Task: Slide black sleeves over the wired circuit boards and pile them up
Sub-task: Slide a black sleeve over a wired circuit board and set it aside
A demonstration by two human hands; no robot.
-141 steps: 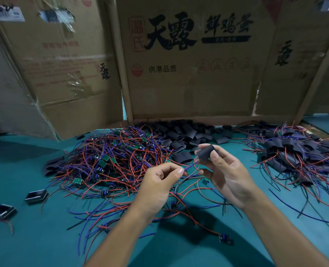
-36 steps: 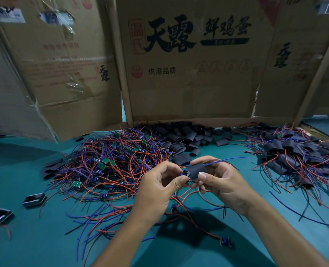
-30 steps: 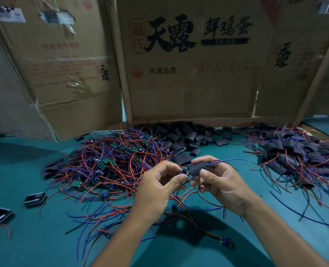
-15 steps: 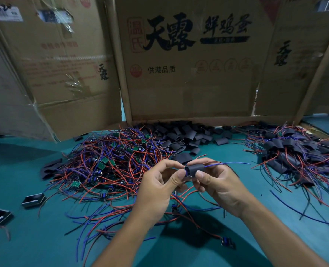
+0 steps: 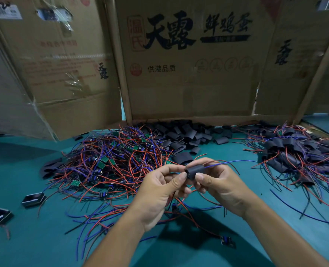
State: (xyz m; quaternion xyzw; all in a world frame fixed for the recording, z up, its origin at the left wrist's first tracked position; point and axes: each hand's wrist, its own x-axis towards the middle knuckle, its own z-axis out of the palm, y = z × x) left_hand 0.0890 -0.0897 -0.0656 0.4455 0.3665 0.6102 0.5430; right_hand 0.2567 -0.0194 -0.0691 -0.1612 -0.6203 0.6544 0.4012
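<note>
Black sleeve [image 5: 195, 170] pinched in the middle of the frame, between thumb and fingers of the right hand [image 5: 220, 186], fingers curled around it. Left hand [image 5: 160, 191] just beside it, thumb tip pressed at the sleeve's open left end, fingers curled in; board itself hidden, likely inside. Half a second ago a gap at that end, now closed up, with the left thumb right against the sleeve. Meaning, as a guess: board pushed nearly all the way in, this piece almost ready for the pile.

Sleeve lying sideways, long way running left to right, open mouth to the left. Blue wire [image 5: 235, 162] sticking out of the right end, off toward the right of the frame.

Farther out: bare wired boards [image 5: 109, 162] heaped at center left, empty sleeves [image 5: 186, 134] at upper center by the cardboard wall [image 5: 188, 83], finished pile [image 5: 294, 153] at the right. All on the green table [image 5: 25, 245].
</note>
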